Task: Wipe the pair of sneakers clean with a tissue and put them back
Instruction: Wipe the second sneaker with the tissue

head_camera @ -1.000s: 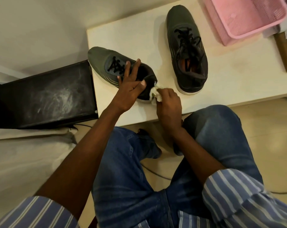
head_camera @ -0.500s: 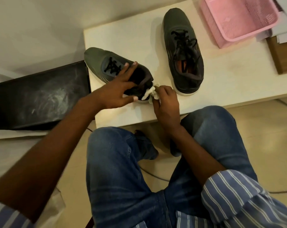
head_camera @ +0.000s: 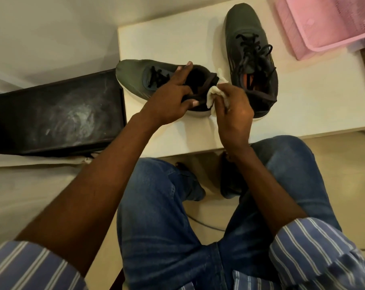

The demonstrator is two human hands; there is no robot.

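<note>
Wiping the heel of the nearer sneaker (head_camera: 135, 75) is the step we judge to be in hand. Our left hand (head_camera: 169, 99) grips that shoe at its opening, fingers curled over the collar and thumb against the near side, steadying it on the white table (head_camera: 167, 38). Our right hand (head_camera: 234, 114) is closed around a crumpled white tissue (head_camera: 214, 92), pressing it against the back of the shoe. The other sneaker (head_camera: 248, 49) sits just beside, toe pointing away, laces tied, with an orange lining showing inside. A pink basket (head_camera: 323, 24) stands farther right on the table, and a dusty black box (head_camera: 56, 111) lies to the left, below the table edge.

Next, we think, the tissue must travel along the pale sole edge and the sides while the left hand turns the shoe; the second sneaker looks yet to be picked up. No brand or writing is readable on either shoe; only faint side stripes show.
</note>
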